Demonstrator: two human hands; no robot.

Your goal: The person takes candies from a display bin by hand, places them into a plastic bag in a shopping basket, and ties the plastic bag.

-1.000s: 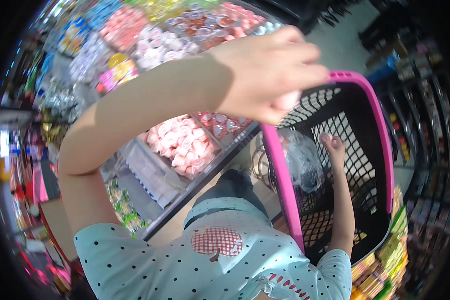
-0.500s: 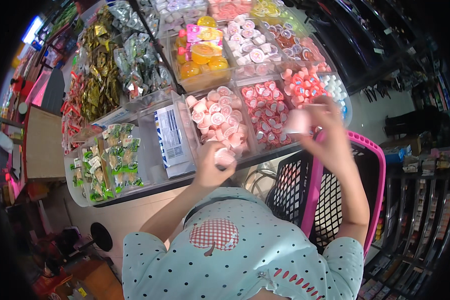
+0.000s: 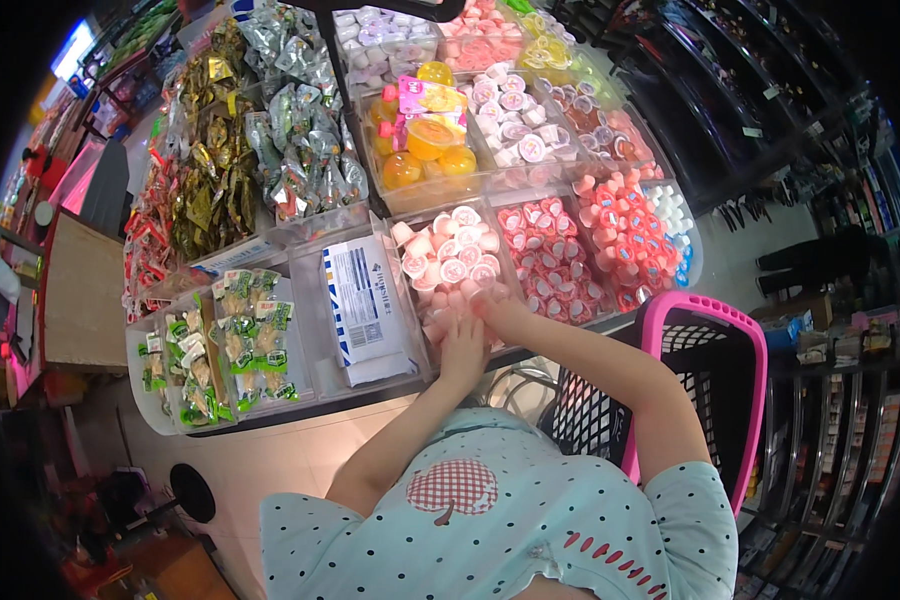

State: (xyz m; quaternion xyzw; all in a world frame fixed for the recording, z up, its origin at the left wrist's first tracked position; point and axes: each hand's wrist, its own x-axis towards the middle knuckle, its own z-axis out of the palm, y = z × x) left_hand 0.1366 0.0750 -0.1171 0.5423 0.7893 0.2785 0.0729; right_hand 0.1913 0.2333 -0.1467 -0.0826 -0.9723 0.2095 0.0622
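Observation:
Both hands are low in the clear bin of pale pink jelly cups (image 3: 460, 250), at the front middle of the display. My left hand (image 3: 464, 352) lies back up at the bin's near end, its fingers bent down against the cups. Beside it, my right hand (image 3: 502, 314) reaches in from the right with curled fingers, close to the left fingertips. Both hands look closed, but what they grip is hidden among the cups. To the right is a bin of red and pink heart-shaped cups (image 3: 548, 250).
A pink-rimmed black shopping basket (image 3: 650, 345) stands at my right, against the display. Left of the jelly cups lies a blue-and-white packet (image 3: 358, 300), then green-and-clear snack packs (image 3: 255, 335). Yellow jelly cups (image 3: 430, 138) sit behind. A dark post (image 3: 334, 60) rises farther back.
My right hand, holding a pale pink cup above the red bins, has moved left and down into the jelly-cup bin. My left hand, which held a pink cup, has shifted slightly right and down.

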